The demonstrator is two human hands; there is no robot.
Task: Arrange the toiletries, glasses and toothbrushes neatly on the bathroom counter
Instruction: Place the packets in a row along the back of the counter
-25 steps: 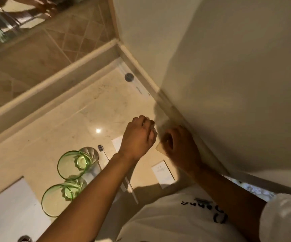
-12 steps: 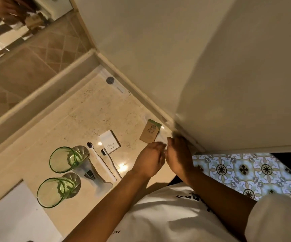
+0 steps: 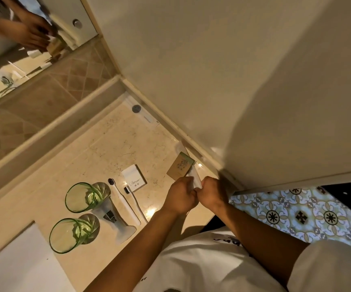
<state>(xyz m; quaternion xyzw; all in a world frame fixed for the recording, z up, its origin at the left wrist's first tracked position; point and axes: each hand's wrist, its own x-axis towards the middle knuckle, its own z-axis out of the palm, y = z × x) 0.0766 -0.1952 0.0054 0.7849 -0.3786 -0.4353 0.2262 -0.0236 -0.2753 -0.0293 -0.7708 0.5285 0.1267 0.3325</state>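
Two green glasses stand on the marble counter, with a white tube lying beside them. Two white toothbrushes lie side by side to the right of the glasses. A small white box lies past the brush heads. A brown packet lies near the wall. My left hand and my right hand meet at the counter's right end, both pinching a small white packet just below the brown one.
A white wall borders the counter on the right. A round dark cap lies on a white strip in the far corner. A mirror hangs above the tiled backsplash. A white basin edge shows lower left, patterned floor tiles lower right.
Both hands moved from the wall side toward the counter's front edge. The brown packet now lies uncovered on the counter. The hands have come together on the white packet.
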